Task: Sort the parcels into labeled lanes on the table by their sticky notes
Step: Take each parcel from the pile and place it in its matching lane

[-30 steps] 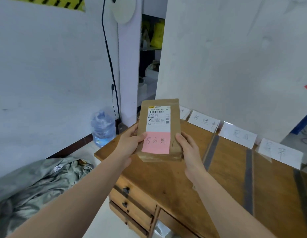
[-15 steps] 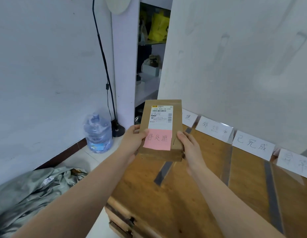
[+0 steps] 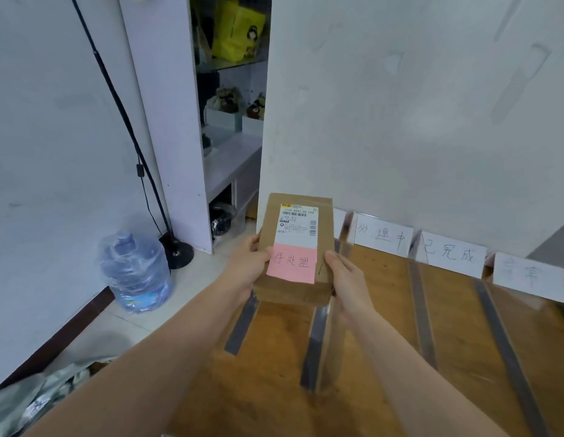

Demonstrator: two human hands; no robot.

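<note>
A brown cardboard parcel (image 3: 323, 222) with a white shipping label and a pink sticky note (image 3: 291, 268) is held upright above the far left part of the wooden table (image 3: 378, 348). My left hand (image 3: 247, 268) grips its left edge and my right hand (image 3: 347, 277) grips its right edge. White lane labels (image 3: 383, 234) stand along the table's back edge against the wall; the leftmost one is mostly hidden behind the parcel. Dark tape strips (image 3: 421, 313) divide the tabletop into lanes.
A plastic-wrapped water jug (image 3: 134, 272) stands on the floor to the left, next to a black lamp base (image 3: 178, 252). Grey bags (image 3: 37, 402) lie at the lower left. An open shelf (image 3: 230, 121) sits behind the table's left corner.
The view has shifted right and closer to the table, so the lanes show more fully. The parcel stays in both hands and is now over the left lanes.
</note>
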